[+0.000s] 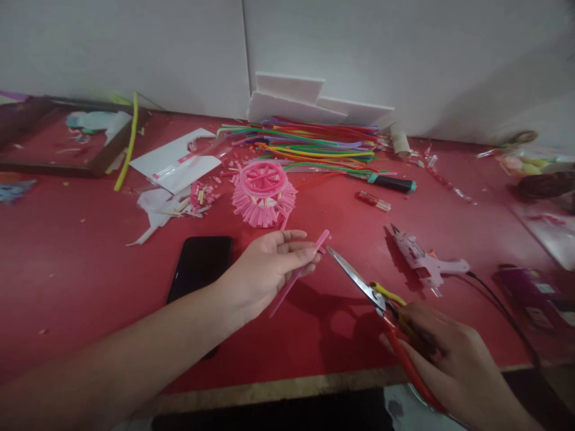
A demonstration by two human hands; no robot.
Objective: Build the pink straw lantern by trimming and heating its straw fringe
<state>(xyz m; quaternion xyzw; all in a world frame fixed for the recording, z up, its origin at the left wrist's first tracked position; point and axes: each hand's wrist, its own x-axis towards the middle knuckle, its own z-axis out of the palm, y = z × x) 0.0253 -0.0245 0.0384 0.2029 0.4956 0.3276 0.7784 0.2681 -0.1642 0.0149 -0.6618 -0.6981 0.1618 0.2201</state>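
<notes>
Between the thumb and fingers of my left hand [274, 266] is a thin pink strip [287, 290], slanting from lower left to upper right. My right hand [453, 359] grips scissors [359, 281] with red and dark handles. Their blades look nearly closed, and the tips are just right of the strip's upper end. A yellow-handled tool [389, 293] shows behind the scissors; how it is held is unclear. Beyond my left hand sits a round pink craft piece [264, 193] with a wheel-like top and a fringe of short pink pieces.
A black phone [200, 266] lies beside my left forearm. To the right are a glue gun [426, 260] with a cord and a purple box [532, 296]. Colored pipe cleaners [314, 143], a cutter [392, 183], pink scraps [200, 197] and a wooden tray [49, 167] lie farther back.
</notes>
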